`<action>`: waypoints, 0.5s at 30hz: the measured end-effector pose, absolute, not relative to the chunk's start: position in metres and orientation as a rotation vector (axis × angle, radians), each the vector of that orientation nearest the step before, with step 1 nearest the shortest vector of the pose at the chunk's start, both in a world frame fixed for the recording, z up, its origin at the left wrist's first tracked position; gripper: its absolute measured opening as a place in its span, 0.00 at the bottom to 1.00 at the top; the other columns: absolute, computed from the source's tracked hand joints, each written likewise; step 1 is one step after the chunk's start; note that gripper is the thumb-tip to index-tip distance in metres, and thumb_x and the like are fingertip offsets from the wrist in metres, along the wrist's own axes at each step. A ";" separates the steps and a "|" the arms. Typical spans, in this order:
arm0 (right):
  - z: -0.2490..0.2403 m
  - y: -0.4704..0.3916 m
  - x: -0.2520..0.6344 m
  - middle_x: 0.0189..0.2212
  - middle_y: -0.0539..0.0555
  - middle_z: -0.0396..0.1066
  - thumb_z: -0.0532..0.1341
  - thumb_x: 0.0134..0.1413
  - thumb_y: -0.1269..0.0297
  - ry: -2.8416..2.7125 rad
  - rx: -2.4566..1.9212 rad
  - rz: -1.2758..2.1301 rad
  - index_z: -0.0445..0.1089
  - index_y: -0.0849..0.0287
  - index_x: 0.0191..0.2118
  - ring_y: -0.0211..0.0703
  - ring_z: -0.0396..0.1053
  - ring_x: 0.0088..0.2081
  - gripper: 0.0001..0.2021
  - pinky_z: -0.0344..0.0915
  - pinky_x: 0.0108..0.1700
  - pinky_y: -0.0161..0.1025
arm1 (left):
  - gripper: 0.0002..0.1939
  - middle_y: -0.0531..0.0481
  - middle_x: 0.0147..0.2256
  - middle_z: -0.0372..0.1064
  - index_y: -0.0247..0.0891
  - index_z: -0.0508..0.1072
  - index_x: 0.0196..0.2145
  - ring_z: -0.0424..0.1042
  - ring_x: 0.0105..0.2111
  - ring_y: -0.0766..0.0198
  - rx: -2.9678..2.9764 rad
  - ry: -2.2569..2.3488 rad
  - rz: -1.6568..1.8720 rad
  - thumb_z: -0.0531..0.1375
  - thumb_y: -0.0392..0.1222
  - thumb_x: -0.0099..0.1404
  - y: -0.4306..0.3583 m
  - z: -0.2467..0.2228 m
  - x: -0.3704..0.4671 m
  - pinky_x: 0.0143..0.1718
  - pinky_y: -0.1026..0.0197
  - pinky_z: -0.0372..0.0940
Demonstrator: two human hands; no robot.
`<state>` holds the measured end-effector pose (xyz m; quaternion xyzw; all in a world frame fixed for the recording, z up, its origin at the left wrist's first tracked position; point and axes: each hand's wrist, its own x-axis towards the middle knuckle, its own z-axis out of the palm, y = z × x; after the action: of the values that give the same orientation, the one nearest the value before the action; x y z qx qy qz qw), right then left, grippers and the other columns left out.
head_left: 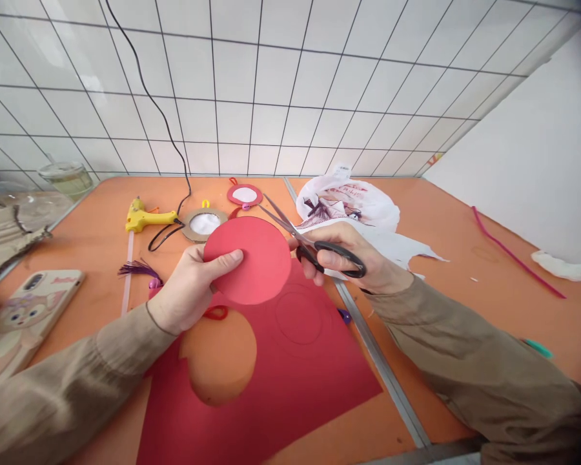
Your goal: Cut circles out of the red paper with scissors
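Observation:
Between thumb and fingers, my left hand (pixel 193 284) grips a red paper disc (pixel 256 265) by its left side. A pair of scissors (pixel 343 255) with black handles is in my right hand (pixel 353 248), the blades partly spread and pointing up and left beside the disc's upper right edge. Below both hands lies a sheet of red paper (pixel 290 394) with a round hole cut in it. Pencil-like circles are drawn on the sheet to the right of the hole. A red loop (pixel 215 313) rests at the hole's upper edge.
Behind the disc lie a yellow glue gun (pixel 148 216) with a black cord, a cardboard ring (pixel 188 226) and a red ring (pixel 254 200). A plastic bag (pixel 363 200) sits at the back. A phone (pixel 29 316) is at left, a pink stick (pixel 518 252) at right.

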<state>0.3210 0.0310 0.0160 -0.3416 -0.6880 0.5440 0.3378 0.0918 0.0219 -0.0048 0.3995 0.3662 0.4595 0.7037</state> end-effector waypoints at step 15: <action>0.011 0.031 0.313 0.22 0.52 0.67 0.60 0.46 0.50 -1.626 -0.914 1.430 0.70 0.59 0.36 0.40 0.65 0.21 0.17 0.60 0.25 0.39 | 0.07 0.46 0.30 0.75 0.34 0.77 0.28 0.73 0.30 0.59 0.994 0.972 1.195 0.66 0.37 0.49 0.052 -0.005 0.071 0.28 0.63 0.69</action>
<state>0.3135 0.0312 0.0115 -0.3588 -0.6383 0.5614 0.3856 0.0714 0.0517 -0.0049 0.4303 0.4207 0.5172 0.6086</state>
